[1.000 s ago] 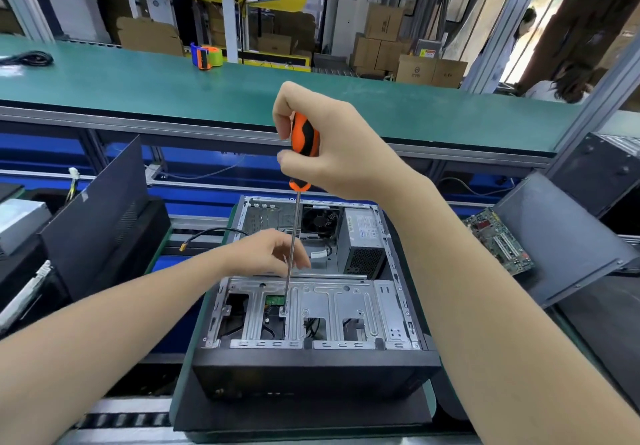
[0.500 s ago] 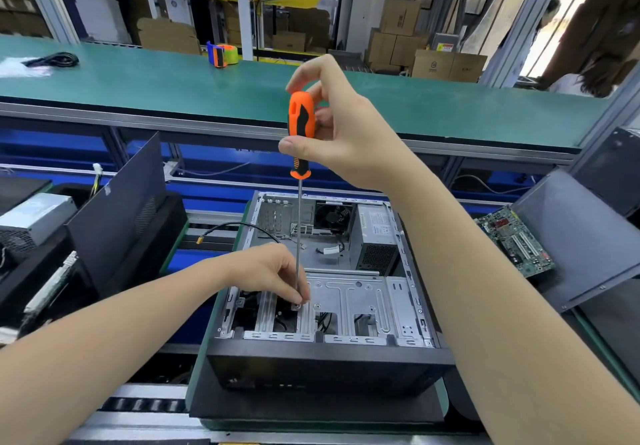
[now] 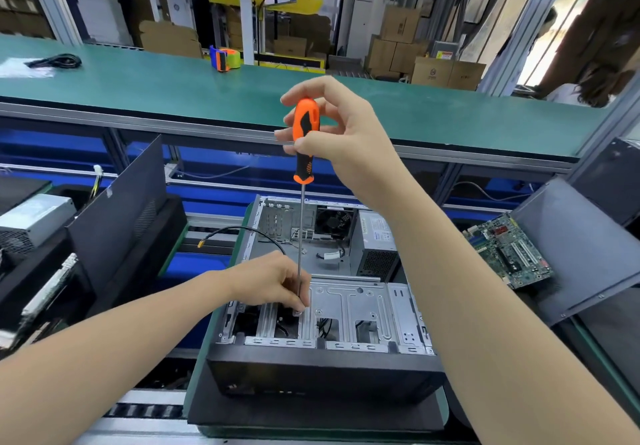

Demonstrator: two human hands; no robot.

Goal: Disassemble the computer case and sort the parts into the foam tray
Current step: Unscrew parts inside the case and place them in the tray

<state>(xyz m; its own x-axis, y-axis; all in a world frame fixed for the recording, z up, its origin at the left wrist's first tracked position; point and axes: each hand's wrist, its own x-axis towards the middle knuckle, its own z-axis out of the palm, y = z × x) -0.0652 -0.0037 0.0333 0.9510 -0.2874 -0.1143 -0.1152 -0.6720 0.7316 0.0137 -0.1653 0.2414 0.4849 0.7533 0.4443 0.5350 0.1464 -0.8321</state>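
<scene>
An open black computer case (image 3: 322, 375) lies on its side in front of me, its silver drive cage (image 3: 349, 309) facing up. My right hand (image 3: 343, 139) grips the orange-and-black handle of a long screwdriver (image 3: 304, 139) held upright over the cage. Its shaft runs down to a screw spot on the cage. My left hand (image 3: 273, 283) rests on the cage with its fingers curled round the lower shaft near the tip. A power supply (image 3: 375, 243) and a fan (image 3: 334, 221) sit at the case's far end.
A removed motherboard (image 3: 509, 250) lies on a grey panel (image 3: 581, 247) at the right. A dark side panel (image 3: 117, 216) leans at the left beside another power supply (image 3: 33, 217). A green bench (image 3: 173, 94) with a tape dispenser (image 3: 225, 58) runs behind.
My right hand has loosened from a full fist to a fingertip hold on the handle and turned it. My left hand slid down the shaft to the tip.
</scene>
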